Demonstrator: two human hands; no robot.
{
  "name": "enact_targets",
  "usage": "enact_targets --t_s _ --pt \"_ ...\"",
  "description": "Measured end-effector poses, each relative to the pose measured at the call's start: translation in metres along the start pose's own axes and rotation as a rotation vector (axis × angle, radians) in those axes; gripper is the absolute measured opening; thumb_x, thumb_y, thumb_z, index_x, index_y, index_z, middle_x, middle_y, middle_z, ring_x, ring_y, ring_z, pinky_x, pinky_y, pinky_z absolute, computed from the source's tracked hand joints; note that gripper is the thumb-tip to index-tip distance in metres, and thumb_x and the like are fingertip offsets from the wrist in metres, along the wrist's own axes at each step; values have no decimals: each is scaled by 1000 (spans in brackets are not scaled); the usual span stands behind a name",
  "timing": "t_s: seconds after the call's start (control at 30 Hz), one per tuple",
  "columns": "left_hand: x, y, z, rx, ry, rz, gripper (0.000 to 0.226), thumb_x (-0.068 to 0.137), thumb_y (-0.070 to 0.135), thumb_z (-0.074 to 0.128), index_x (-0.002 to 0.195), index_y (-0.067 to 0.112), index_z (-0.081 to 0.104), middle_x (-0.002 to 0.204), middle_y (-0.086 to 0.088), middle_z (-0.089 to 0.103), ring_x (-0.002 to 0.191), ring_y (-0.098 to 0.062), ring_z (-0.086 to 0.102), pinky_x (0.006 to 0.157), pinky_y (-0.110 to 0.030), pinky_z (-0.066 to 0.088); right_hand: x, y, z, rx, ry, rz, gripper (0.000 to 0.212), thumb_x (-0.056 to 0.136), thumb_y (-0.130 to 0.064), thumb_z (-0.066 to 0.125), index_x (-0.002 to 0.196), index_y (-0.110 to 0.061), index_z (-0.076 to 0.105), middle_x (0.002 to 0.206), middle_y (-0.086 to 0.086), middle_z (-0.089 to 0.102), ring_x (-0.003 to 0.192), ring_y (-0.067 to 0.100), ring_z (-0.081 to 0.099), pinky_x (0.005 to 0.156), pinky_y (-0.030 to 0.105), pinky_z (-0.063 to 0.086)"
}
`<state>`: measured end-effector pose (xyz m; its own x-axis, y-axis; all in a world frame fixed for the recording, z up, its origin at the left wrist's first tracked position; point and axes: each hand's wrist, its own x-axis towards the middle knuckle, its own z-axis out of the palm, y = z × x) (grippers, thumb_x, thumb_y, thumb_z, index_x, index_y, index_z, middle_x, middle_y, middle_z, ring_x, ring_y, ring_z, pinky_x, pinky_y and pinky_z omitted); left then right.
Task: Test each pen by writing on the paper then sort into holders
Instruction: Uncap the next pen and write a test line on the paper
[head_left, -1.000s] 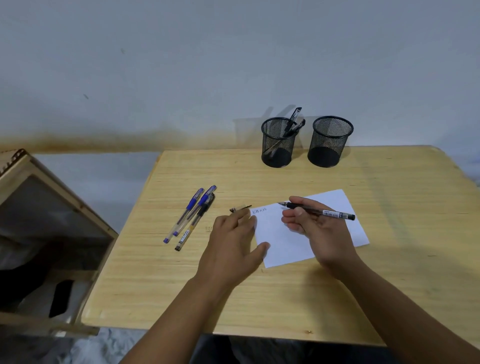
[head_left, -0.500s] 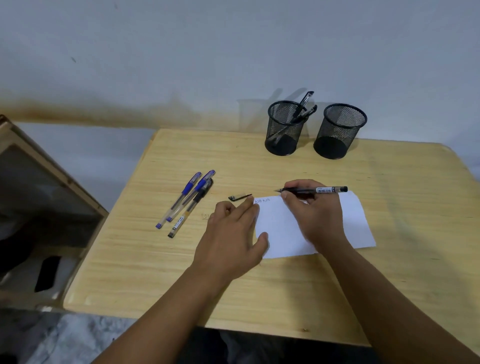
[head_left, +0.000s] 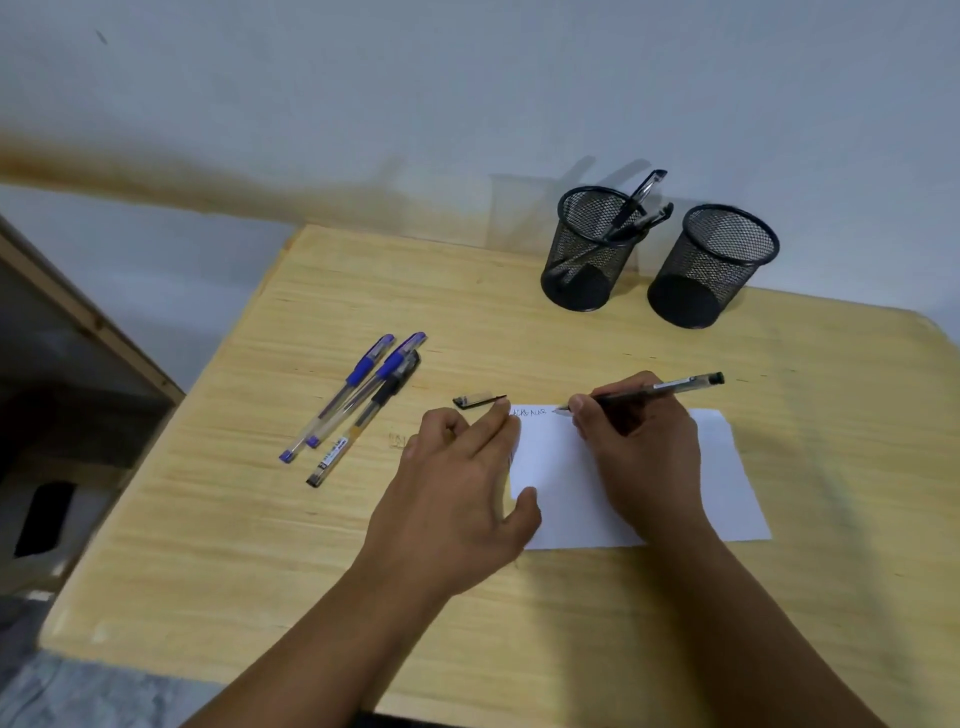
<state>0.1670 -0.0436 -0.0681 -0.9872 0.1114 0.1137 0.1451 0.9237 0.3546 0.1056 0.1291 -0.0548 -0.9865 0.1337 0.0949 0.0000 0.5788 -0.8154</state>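
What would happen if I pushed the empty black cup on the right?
The right mesh holder is probably light, since it is open wire mesh with nothing visible inside, so it would likely slide across the smooth wooden table. It is taller than its base, so a push near the rim might tip it, and then it could roll.

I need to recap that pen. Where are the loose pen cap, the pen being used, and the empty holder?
pen cap (head_left: 479, 400), head view, its middle.
pen (head_left: 675, 386), head view, clear barrel.
empty holder (head_left: 730, 228), head view, far rim.
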Motion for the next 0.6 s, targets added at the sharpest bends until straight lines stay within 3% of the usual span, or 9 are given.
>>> enact_targets --t_s 0.27,0.6 --pt "0 -2 3 -39 10 2 67 82 57 45 141 26 49 151 16 42 113 -14 30 90 -40 47 1 -1 4 -11 -6 17 14 86 -33 73 82 -30 60 73 -20 64 70 -10 61 61 6 40" --pt "1 -1 1 -25 -3 -6 67 82 58 44 142 27 49 152 18 40 116 -14 32 88 -34 40 1 0 3 -20 -22 11 12 87 -32 72 83 -27 62 73 -21 64 72 -18 60 59 -1 41"
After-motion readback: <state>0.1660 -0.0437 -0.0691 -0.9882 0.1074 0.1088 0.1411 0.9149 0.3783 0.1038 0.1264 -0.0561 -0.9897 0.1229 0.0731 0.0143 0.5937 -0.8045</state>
